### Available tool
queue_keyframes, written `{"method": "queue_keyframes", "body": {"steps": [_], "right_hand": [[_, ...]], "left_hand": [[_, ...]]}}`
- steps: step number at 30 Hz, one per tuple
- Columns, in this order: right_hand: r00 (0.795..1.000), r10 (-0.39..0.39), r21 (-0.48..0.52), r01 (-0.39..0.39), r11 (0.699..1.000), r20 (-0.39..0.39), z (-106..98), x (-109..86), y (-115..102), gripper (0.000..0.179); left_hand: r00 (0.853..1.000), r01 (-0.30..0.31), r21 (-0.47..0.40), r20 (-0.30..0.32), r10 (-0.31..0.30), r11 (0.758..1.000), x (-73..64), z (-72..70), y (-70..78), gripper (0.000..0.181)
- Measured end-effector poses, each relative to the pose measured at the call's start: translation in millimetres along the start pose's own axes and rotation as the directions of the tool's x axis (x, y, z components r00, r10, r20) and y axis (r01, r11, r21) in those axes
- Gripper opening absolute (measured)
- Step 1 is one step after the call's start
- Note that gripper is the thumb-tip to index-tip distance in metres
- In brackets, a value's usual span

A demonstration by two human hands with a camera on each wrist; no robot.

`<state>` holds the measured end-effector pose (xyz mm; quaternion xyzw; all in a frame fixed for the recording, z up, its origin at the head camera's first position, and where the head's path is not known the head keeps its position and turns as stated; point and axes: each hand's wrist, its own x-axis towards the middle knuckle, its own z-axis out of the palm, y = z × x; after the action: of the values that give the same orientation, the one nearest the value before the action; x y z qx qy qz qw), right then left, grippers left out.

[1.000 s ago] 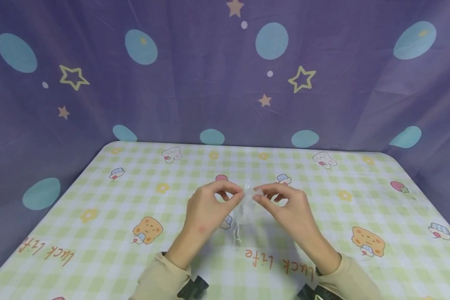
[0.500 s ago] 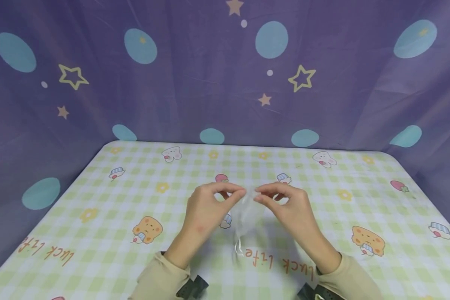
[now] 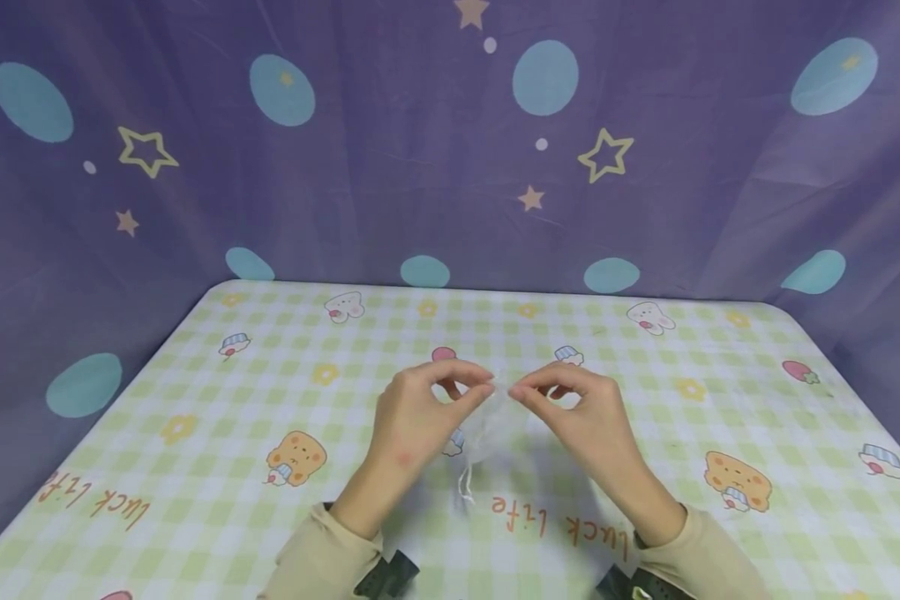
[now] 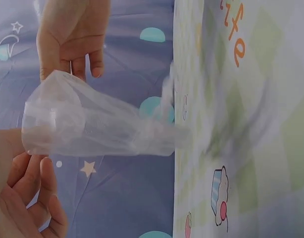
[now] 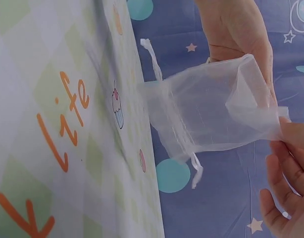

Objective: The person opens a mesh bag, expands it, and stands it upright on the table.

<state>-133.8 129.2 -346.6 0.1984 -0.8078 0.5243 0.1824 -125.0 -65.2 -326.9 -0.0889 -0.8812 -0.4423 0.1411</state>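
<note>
A white sheer organza drawstring pouch (image 5: 206,106) hangs between my hands above the table. It is upside down, with its gathered mouth and cord ends (image 5: 195,171) dangling below. My left hand (image 3: 418,421) pinches one corner of its closed end between thumb and forefinger. At the other corner, my right hand (image 3: 583,412) pinches the fabric in the same way, fingertips close to the left ones. In the left wrist view, the pouch looks blurred, and the light fabric shows no contents.
A green-and-white checked tablecloth (image 3: 622,467) with printed cartoon figures and lettering covers the table. Behind it hangs a purple curtain (image 3: 390,192) with blue ovals and stars. Dark straps (image 3: 387,575) sit at my wrists by the beige sleeves (image 3: 326,554).
The pouch has flapped down and back up between my hands, its cord ends now swinging slightly left. My fingertips have shifted only a little; both hands keep their pinch.
</note>
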Motion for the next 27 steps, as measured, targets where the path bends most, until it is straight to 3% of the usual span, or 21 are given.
{"method": "queue_keyframes", "body": {"steps": [6, 14, 20, 27], "right_hand": [[1.000, 0.001, -0.007, -0.001, 1.000, -0.007, 0.2, 0.1, -0.3, 0.011], [1.000, -0.007, 0.010, 0.007, 1.000, 0.009, 1.2, -0.1, 0.7, 0.007], [0.999, -0.004, 0.013, 0.003, 1.000, 0.053, 0.6, -0.5, -0.1, 0.011], [0.991, 0.040, -0.020, -0.038, 0.999, 0.130, 1.5, -0.2, -0.7, 0.009]], "left_hand": [[1.000, -0.017, 0.000, 0.005, 0.017, 1.000, 0.6, -0.1, 0.3, 0.011], [0.995, -0.018, 0.010, 0.102, 0.016, 1.000, -2.1, 0.4, 1.6, 0.011], [0.998, -0.021, 0.085, 0.053, 0.016, 0.996, -1.3, 0.2, 2.3, 0.006], [1.000, 0.007, 0.041, 0.010, -0.007, 0.999, -0.9, 0.0, 0.5, 0.005]]}}
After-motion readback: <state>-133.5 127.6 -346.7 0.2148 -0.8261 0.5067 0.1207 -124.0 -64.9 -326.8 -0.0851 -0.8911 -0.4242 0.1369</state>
